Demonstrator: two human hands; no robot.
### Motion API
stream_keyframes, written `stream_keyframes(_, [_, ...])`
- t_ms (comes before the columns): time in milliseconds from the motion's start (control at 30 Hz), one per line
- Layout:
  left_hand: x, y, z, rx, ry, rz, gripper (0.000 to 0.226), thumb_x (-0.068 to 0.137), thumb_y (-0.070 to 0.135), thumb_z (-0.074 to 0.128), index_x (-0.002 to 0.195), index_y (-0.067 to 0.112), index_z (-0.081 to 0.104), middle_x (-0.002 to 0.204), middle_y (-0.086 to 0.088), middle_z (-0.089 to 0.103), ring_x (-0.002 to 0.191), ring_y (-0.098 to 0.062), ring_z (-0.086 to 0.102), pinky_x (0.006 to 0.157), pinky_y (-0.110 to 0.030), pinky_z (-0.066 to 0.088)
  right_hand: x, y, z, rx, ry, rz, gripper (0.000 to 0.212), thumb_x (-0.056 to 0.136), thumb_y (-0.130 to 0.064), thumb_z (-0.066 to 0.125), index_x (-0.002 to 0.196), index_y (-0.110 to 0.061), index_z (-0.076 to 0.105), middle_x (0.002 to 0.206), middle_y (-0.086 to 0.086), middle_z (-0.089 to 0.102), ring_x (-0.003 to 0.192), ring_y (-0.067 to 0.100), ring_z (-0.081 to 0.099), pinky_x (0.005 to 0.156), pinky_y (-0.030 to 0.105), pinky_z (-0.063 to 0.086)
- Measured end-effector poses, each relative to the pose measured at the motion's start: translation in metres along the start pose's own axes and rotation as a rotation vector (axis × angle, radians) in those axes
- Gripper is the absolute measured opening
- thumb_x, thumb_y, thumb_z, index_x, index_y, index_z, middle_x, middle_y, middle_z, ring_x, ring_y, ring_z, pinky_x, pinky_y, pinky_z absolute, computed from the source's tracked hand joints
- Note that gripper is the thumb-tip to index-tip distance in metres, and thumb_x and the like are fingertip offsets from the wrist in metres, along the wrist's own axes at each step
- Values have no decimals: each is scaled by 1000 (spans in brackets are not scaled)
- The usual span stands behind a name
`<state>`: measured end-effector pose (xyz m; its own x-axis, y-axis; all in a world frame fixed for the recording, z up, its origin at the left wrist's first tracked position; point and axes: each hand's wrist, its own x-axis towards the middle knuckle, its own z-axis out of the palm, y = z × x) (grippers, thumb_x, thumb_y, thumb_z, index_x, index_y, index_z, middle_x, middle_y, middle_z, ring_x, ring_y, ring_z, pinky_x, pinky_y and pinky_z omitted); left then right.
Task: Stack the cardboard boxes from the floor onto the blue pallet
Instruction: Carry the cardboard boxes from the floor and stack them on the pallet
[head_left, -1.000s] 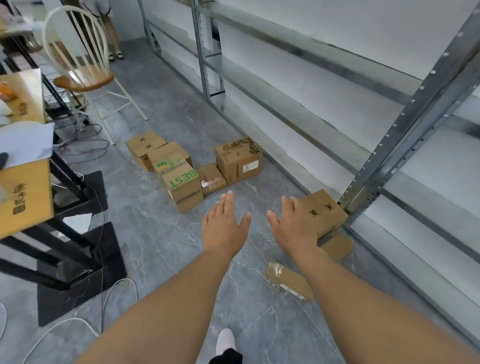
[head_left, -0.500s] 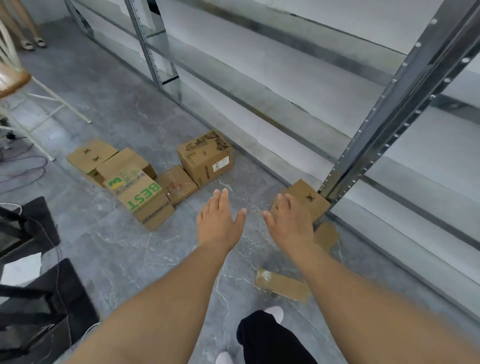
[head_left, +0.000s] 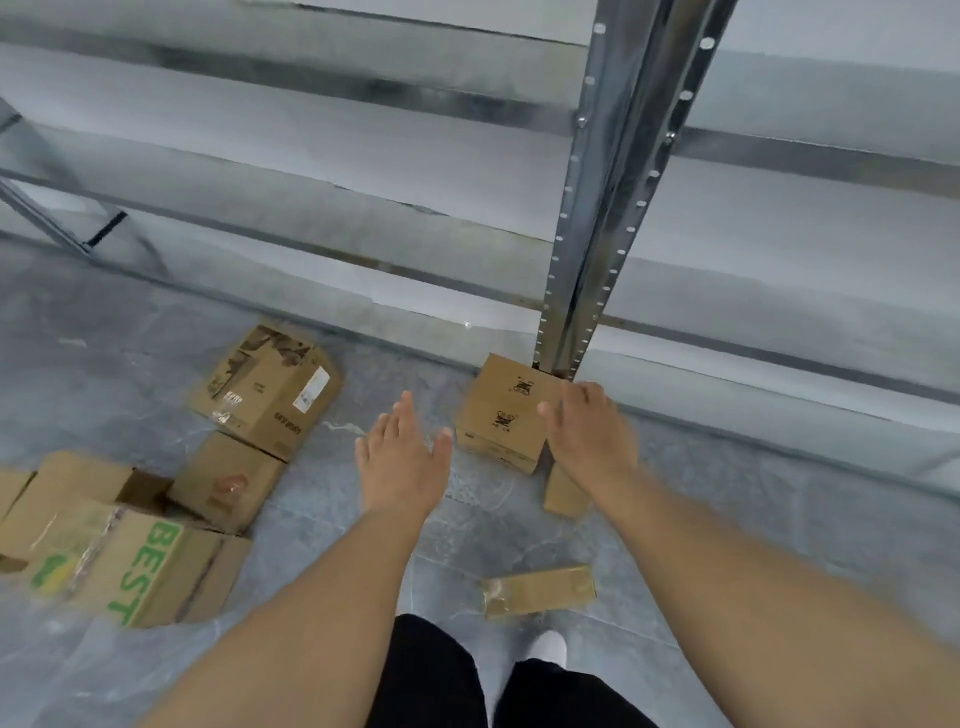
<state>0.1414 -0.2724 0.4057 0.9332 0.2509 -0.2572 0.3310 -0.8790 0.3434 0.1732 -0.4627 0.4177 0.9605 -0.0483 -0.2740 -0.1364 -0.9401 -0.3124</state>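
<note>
In the last second the person had closed in on the box (head_left: 506, 410) by the rack post (head_left: 597, 208), both hands spread and empty, right hand (head_left: 589, 434) over its edge, left hand (head_left: 402, 460) just short, so a lift looked imminent; no pallet in sight.
</note>
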Motion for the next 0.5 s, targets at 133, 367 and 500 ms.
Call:
stream_keyframes(133, [48,7,11,-1,-108,67,68,95,45,35,149,21,3,154,-5,23,142,-23,16,117,-42,10,26,8,12,55,-11,165,43,94,-39,35,126,-12,45,125,11,50,114,28,49,89,42,45])
stream_keyframes(367, [139,2,49,-13,-376,149,70,93,45,41,149,22,5,155,-5,18,141,-29,17,113,-44,18,74,7,59,210,-35,489,41,95,-36,38,127,-12,44,126,11,48,110,31,50,78,37,41])
stream_keyframes(500, [201,-18,95,-2,-461,150,73,92,44,45,150,22,6,156,-6,17,141,-30,19,112,-44,22,113,16,116,245,-74,619,42,95,-35,41,130,-13,43,130,9,46,114,29,48,80,36,41])
